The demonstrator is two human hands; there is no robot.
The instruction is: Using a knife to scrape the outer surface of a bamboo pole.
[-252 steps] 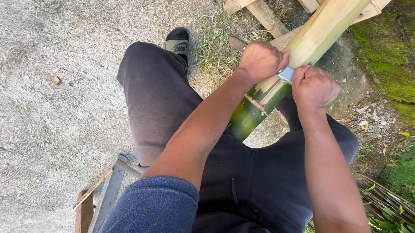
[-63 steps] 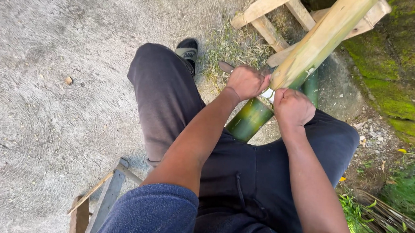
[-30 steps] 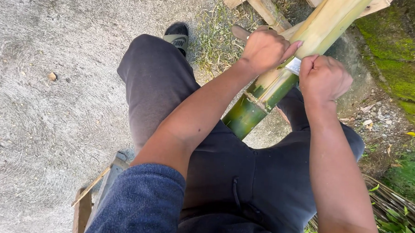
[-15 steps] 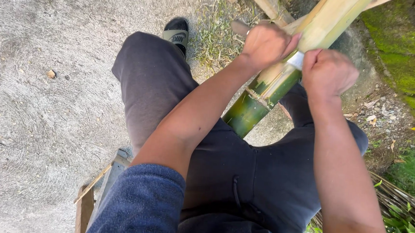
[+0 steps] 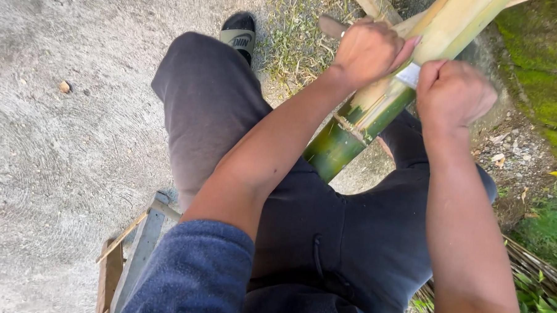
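A thick bamboo pole (image 5: pixel 379 110) slants from between my knees up to the top right. Its lower part is green, its upper part is scraped pale yellow. A metal blade (image 5: pixel 410 75) lies across the pole. My left hand (image 5: pixel 370 50) grips the blade's wooden handle end on the pole's left side. My right hand (image 5: pixel 453 95) is closed on the blade's other end on the pole's right side. I sit with dark trousers (image 5: pixel 230 130) and blue sleeves.
Concrete ground (image 5: pixel 64 118) spreads to the left. A black-and-green sandal (image 5: pixel 239 35) is on my left foot near dry grass. A wooden stool edge (image 5: pixel 127 256) shows under me. Mossy stone (image 5: pixel 541 67) and green plants lie to the right.
Over the earlier frames both hands slid the blade down the pole and back up. Since half a second ago they have barely moved.
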